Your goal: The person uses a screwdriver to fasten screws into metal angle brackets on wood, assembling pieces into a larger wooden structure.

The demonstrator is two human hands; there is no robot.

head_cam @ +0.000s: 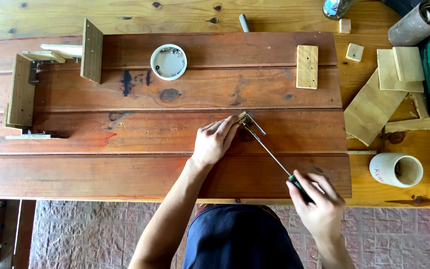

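while the right hand (319,204) sits nearest the body, its fingers (308,185) are clenched on the dark handle of the screwdriver (274,159). the shaft's long axis runs diagonally up and to the left, away from that hand, and the tip meets a small metal bracket (249,121) on the red-brown boards of the bench (125,134). the left hand (215,142) lies beside the tip, fingers (229,127) pressed on the bracket's left end, pinning it flat. farther off, apart from both hands, stand a round white dish (168,62) and a pale wood block (307,67).
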